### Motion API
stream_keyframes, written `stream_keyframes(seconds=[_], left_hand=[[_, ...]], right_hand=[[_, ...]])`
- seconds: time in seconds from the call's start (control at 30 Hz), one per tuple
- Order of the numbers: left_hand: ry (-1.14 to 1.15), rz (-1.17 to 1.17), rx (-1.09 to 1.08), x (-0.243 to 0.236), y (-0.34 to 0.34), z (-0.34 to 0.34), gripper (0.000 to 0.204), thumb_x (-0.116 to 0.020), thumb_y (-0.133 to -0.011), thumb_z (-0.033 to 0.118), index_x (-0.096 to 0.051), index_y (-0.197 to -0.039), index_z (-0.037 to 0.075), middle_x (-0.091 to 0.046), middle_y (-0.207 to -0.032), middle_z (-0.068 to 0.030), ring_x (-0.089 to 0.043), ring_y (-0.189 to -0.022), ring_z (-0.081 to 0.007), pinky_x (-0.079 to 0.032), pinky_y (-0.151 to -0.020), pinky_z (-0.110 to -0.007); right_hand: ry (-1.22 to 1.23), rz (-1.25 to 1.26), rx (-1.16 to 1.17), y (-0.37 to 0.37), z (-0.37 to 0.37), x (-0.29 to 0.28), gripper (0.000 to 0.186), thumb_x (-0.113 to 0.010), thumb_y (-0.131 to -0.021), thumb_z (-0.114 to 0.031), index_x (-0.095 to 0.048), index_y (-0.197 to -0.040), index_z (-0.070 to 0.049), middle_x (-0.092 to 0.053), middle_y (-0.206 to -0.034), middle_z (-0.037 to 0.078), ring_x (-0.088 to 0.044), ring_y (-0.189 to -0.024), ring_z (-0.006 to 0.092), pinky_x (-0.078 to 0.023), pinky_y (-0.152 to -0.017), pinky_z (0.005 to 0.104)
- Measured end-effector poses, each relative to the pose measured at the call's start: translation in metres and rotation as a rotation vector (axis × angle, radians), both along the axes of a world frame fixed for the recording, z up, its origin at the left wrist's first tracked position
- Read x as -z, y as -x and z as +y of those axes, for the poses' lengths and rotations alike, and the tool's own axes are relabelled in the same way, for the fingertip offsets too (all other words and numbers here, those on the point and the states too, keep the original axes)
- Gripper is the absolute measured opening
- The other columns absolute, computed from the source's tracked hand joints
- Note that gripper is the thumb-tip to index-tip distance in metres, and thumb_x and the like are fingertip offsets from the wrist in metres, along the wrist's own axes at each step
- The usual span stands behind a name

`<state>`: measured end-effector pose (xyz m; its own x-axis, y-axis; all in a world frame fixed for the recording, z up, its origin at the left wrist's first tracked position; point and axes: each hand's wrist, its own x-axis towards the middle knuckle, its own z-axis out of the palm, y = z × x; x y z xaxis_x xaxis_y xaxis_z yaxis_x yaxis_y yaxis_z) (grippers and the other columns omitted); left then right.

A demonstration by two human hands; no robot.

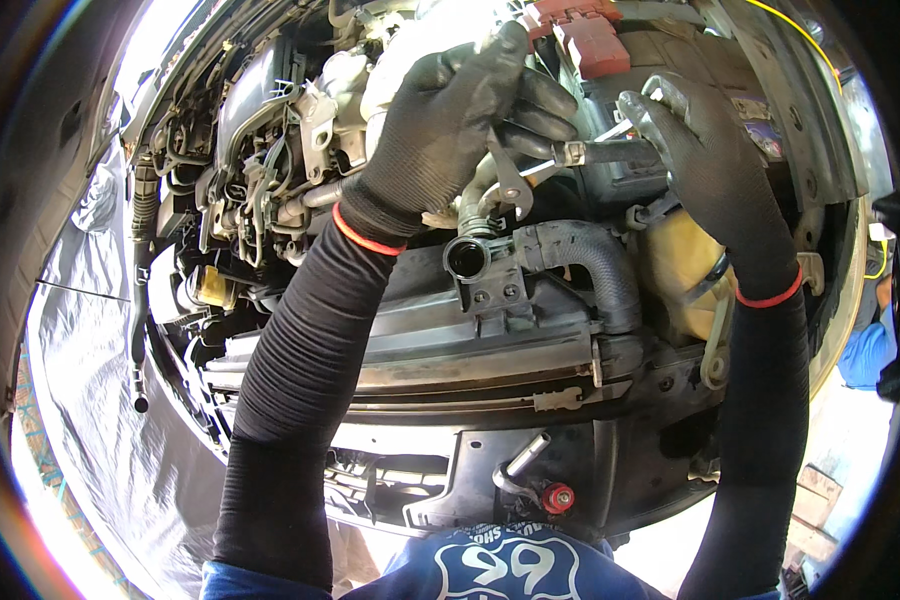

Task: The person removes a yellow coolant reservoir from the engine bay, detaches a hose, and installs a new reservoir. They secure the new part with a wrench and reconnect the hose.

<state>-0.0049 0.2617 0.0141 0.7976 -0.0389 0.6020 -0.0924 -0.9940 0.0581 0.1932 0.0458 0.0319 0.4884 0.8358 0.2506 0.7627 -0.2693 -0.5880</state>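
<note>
My left hand (470, 125), in a black glove, is raised over the engine with its fingers curled; what lies inside them is hidden. Beside them runs a short black hose (615, 152) with a metal clamp (573, 153). My gloved right hand (685, 150) is closed on a slim silver piece (616, 130) next to that hose. A grey metal bracket (512, 192) hangs just under my left fingers. Below it are an open round pipe neck (467, 258) and a thick curved hose (595, 260).
A red plastic cover (590, 45) tops the back right; a yellowish reservoir (680, 270) lies below my right hand. A red cap (558, 497) is at the front. A silver sheet (100, 340) drapes the left side. Someone's blue-clothed arm (865, 350) shows at far right.
</note>
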Motion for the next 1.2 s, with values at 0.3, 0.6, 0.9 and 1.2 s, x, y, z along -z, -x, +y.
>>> stream_keyframes(seconds=[0.3,0.6,0.9,1.2], left_hand=[[0.491,0.130,0.303,-0.002,-0.024,-0.023,0.048,-0.070,-0.097,0.010,-0.059,-0.143,0.012,-0.073,-0.114,-0.0084,-0.073,-0.099,-0.0242,-0.058,-0.091,-0.039],[1.135,0.540,0.537,0.006,-0.034,0.004,0.043,-0.046,-0.115,0.028,-0.055,-0.147,0.001,-0.069,-0.133,-0.0156,-0.069,-0.121,-0.0251,-0.054,-0.107,-0.034],[1.134,0.592,0.398,0.012,-0.043,-0.002,0.087,-0.041,-0.104,0.071,-0.043,-0.154,-0.001,-0.061,-0.135,-0.0185,-0.065,-0.119,-0.0221,-0.056,-0.103,-0.037],[0.841,0.511,0.339,0.005,-0.049,-0.023,0.041,-0.047,-0.108,0.000,-0.054,-0.148,0.004,-0.072,-0.122,-0.0123,-0.074,-0.101,-0.0215,-0.063,-0.086,-0.034]], right_hand=[[0.016,-0.220,0.001,0.000,-0.002,0.005,0.038,-0.066,-0.105,-0.034,-0.067,-0.119,0.000,-0.067,-0.109,0.021,-0.065,-0.100,0.0394,-0.051,-0.091,0.0471],[0.095,-0.496,0.022,0.001,-0.011,0.013,0.031,-0.063,-0.104,-0.028,-0.068,-0.117,0.000,-0.066,-0.115,0.021,-0.061,-0.114,0.0387,-0.044,-0.107,0.0528],[-0.065,-0.839,0.006,-0.005,-0.012,0.024,0.031,-0.063,-0.103,-0.030,-0.071,-0.108,-0.001,-0.068,-0.106,0.018,-0.065,-0.104,0.0364,-0.050,-0.093,0.0498],[0.033,-0.567,-0.029,-0.004,-0.004,0.017,0.034,-0.064,-0.103,-0.027,-0.064,-0.127,-0.002,-0.065,-0.121,0.020,-0.059,-0.122,0.0393,-0.041,-0.112,0.0528]])
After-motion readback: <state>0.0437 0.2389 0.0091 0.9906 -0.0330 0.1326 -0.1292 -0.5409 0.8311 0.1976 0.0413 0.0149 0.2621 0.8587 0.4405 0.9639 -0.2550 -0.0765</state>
